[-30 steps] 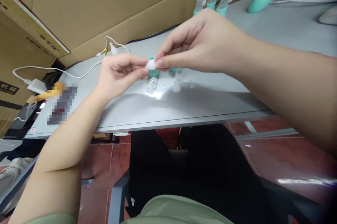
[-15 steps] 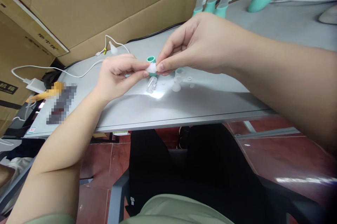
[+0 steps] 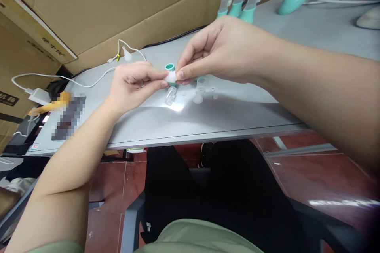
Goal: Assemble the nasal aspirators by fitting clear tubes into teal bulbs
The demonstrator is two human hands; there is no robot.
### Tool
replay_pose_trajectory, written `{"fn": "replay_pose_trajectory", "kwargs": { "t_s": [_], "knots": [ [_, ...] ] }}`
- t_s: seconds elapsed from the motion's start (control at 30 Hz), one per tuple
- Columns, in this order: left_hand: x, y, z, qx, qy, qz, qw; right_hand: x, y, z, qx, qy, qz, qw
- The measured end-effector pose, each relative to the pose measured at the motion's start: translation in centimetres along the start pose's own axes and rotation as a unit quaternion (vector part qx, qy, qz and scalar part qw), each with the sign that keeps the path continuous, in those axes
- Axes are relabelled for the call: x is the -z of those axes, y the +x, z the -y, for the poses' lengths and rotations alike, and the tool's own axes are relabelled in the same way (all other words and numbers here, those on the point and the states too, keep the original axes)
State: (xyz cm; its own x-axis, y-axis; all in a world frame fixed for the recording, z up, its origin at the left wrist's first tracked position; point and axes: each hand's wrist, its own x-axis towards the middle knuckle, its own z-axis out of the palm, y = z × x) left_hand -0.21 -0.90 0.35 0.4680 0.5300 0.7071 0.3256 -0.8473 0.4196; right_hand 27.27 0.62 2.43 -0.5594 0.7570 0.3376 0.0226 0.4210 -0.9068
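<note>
Both hands pinched on one white part [image 3: 171, 76] | left hand [image 3: 133, 86] | right hand [image 3: 225, 53]

The surface [image 3: 208, 118] looks like smooth grey metal with a shiny spot. Behind it, rough brown cardboard [image 3: 118, 7] is seen. On the surface lie a clear plastic tube [image 3: 170, 95] and a smooth white cable [image 3: 89, 82]. The small white piece [image 3: 171, 76] looks soft and matt.
</note>
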Motion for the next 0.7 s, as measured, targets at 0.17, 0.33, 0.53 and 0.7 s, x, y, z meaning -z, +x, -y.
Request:
{"fn": "replay_pose_trajectory", "kwargs": {
  "t_s": [0.17,0.33,0.53,0.7],
  "knots": [
    [0.10,0.11,-0.49,-0.023,-0.050,-0.015,0.998,-0.06,0.06,0.71,-0.034,0.054,0.006,0.998],
    [0.38,0.22,-0.83,-0.025,-0.010,0.003,1.000,-0.15,0.13,0.86,-0.050,0.038,0.003,0.998],
    [0.27,0.13,-0.22,-0.060,-0.006,0.016,0.998,-0.01,0.05,0.25,-0.021,0.021,0.031,0.999],
    [0.49,0.34,-0.26,-0.068,0.014,0.014,0.998,-0.29,-0.18,0.92,-0.009,-0.003,0.019,1.000]
  ]
}}
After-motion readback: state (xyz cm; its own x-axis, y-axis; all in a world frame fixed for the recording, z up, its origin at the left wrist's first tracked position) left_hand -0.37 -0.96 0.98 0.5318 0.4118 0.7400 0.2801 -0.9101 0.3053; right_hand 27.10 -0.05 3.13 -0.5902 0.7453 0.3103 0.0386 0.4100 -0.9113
